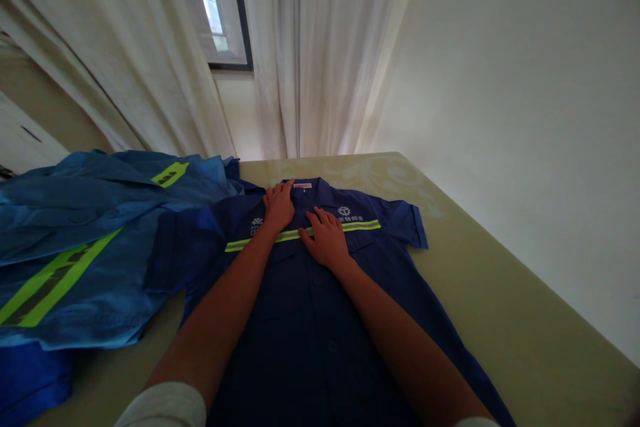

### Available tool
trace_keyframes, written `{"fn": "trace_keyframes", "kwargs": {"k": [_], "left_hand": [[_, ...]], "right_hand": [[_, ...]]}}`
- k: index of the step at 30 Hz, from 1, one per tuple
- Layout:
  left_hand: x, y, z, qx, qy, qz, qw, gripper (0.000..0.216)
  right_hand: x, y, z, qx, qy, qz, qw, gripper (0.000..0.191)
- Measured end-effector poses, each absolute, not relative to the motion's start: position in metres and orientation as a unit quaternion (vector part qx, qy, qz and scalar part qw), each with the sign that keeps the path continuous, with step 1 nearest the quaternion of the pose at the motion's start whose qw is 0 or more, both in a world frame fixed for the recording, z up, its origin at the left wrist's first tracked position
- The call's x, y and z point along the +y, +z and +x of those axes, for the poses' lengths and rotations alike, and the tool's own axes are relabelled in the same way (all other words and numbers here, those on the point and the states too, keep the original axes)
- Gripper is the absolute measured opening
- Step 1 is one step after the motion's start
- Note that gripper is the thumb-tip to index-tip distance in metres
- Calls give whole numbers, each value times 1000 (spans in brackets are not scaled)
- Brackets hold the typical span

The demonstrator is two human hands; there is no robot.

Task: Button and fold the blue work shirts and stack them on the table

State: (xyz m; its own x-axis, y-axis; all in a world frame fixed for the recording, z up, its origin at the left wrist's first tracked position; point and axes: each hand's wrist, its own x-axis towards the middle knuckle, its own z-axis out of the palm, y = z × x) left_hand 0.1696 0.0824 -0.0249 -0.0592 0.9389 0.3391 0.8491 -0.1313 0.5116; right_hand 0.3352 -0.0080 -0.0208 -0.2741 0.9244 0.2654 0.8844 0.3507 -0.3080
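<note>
A dark blue short-sleeved work shirt (300, 320) lies spread front side up, its collar at the far end and a yellow-green reflective stripe across the chest. My left hand (279, 207) rests on the collar's left side, fingers stretched out near the neck label (303, 185). Lower and to the right, my right hand (326, 235) lies on the chest beside the button front, its fingers spread over the cloth. A white printed gear logo (344, 211) shows just right of that hand. My left forearm partly covers another print on the shirt's left chest.
Lighter blue garments (105, 213) with yellow-green reflective bands lie heaped at the left, touching the shirt's left sleeve. The pale greenish surface (480, 293) ends at a white wall (540, 113) on the right. Beige curtains (330, 47) and a window (215, 13) stand behind.
</note>
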Motion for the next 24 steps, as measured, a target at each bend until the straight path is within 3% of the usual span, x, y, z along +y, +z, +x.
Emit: {"fn": "trace_keyframes", "kwargs": {"k": [6,10,16,20,24], "left_hand": [[88,-24,159,634,350,684,85,29],[85,-21,159,637,356,678,87,22],[78,-19,164,662,326,668,98,53],[84,-20,154,639,274,707,131,43],[96,-21,138,563,303,738,214,51]], "right_hand": [[-8,-18,334,-796,58,-570,196,51],[-8,-17,334,-795,57,-572,194,51],[-8,-16,334,-795,58,-571,195,50],[-8,-17,334,-796,55,-570,195,51],[-8,-18,334,-795,60,-572,194,51]]}}
